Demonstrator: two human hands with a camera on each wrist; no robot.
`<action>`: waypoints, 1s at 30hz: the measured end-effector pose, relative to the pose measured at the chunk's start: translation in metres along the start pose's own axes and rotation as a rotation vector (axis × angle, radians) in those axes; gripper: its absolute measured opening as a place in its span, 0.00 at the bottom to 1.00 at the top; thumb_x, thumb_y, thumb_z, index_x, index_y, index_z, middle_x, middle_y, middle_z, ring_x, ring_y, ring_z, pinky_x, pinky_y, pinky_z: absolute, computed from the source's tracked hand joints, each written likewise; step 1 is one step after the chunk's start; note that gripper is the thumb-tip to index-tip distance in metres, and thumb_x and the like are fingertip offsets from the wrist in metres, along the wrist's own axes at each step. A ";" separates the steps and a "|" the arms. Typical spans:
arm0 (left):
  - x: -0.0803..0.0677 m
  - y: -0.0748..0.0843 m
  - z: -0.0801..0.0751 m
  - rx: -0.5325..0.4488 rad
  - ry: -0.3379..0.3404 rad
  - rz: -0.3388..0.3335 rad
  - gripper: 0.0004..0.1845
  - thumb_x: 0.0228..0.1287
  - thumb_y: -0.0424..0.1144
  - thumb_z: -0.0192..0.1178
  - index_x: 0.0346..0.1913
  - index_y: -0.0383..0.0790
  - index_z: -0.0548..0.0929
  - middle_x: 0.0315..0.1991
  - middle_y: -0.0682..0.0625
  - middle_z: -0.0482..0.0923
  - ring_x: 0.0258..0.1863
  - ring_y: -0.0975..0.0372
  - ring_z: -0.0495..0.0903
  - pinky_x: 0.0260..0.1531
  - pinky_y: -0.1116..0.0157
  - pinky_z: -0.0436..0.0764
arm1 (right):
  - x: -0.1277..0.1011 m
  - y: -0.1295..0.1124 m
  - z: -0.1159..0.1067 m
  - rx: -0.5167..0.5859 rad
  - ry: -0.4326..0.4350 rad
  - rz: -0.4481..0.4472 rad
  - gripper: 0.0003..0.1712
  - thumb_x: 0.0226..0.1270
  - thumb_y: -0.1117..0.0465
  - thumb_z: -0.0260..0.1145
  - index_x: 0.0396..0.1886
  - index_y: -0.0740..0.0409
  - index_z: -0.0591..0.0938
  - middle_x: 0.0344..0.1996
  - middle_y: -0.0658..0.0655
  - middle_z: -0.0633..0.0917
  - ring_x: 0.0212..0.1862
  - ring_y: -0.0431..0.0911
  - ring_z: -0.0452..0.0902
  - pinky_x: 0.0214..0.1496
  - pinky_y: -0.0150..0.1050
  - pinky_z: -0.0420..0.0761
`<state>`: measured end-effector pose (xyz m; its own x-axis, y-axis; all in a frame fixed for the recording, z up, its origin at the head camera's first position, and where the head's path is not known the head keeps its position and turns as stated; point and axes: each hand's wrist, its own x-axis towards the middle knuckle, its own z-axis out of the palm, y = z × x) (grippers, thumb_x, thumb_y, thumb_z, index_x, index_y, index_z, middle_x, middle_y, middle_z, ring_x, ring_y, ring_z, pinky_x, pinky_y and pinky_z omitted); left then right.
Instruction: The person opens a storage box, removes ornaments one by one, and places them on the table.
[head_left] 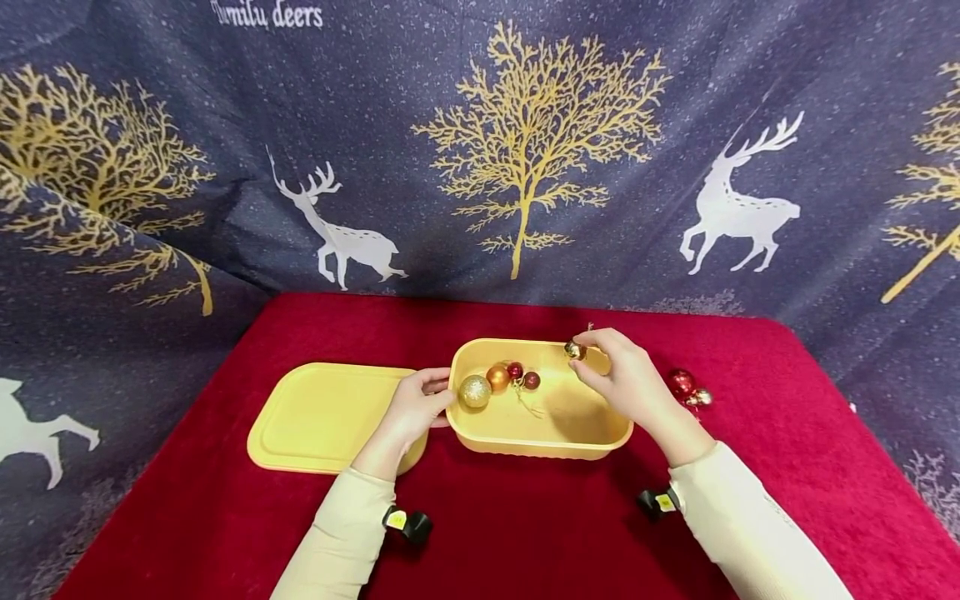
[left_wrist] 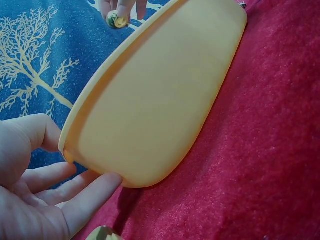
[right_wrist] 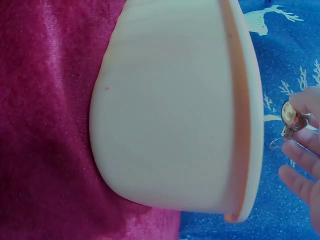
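A yellow plastic box (head_left: pixel 536 448) stands on the red cloth. My left hand (head_left: pixel 414 406) holds its left end, with the thumb at the rim and fingers against the end wall in the left wrist view. Between thumb and fingertips my right hand (head_left: pixel 628 372) pinches a small shiny gold bauble (head_left: pixel 574 350) over the right part of the box. A string loop hangs from it in the right wrist view. Inside the box lie a glittery gold bauble (head_left: pixel 475 391), an orange bauble (head_left: pixel 498 377) and two small dark red baubles (head_left: pixel 531 381) with gold string.
Left of the box lies a yellow lid (head_left: pixel 322 421), partly behind the left hand. A red bauble (head_left: pixel 681 382) and a small silvery-gold bauble (head_left: pixel 702 397) lie on the cloth to the right. A dark blue backdrop (head_left: pixel 465 242) with deer and trees hangs behind the table.
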<state>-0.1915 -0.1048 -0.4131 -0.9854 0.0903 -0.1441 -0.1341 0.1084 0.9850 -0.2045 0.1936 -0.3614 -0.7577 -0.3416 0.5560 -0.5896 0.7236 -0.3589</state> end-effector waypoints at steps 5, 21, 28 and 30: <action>0.001 0.000 0.001 0.008 0.009 -0.002 0.26 0.58 0.28 0.53 0.62 0.30 0.71 0.56 0.32 0.75 0.48 0.47 0.80 0.35 0.58 0.86 | -0.002 0.001 -0.004 0.009 0.088 -0.035 0.19 0.49 0.66 0.74 0.43 0.61 0.82 0.40 0.56 0.84 0.46 0.49 0.80 0.50 0.39 0.78; 0.000 0.000 0.001 0.016 0.018 -0.016 0.25 0.59 0.28 0.53 0.62 0.31 0.71 0.56 0.33 0.75 0.49 0.46 0.80 0.35 0.59 0.86 | -0.015 0.007 -0.019 0.031 0.202 0.000 0.19 0.45 0.69 0.75 0.41 0.62 0.82 0.36 0.57 0.84 0.39 0.49 0.80 0.47 0.13 0.69; 0.000 0.001 0.001 0.013 0.019 -0.020 0.25 0.58 0.28 0.53 0.62 0.32 0.71 0.56 0.34 0.75 0.48 0.47 0.80 0.36 0.58 0.86 | -0.022 0.009 -0.025 0.013 0.219 0.062 0.20 0.45 0.69 0.75 0.42 0.61 0.82 0.37 0.58 0.84 0.38 0.49 0.80 0.45 0.12 0.68; 0.000 0.001 0.001 0.010 0.017 -0.019 0.25 0.58 0.28 0.53 0.62 0.32 0.71 0.56 0.34 0.76 0.48 0.47 0.81 0.36 0.58 0.86 | -0.024 0.010 -0.027 0.006 0.222 0.077 0.20 0.45 0.69 0.74 0.42 0.61 0.83 0.37 0.58 0.84 0.38 0.49 0.79 0.43 0.13 0.68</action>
<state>-0.1915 -0.1039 -0.4126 -0.9844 0.0709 -0.1612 -0.1520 0.1194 0.9811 -0.1846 0.2250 -0.3585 -0.7204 -0.1447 0.6783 -0.5351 0.7382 -0.4108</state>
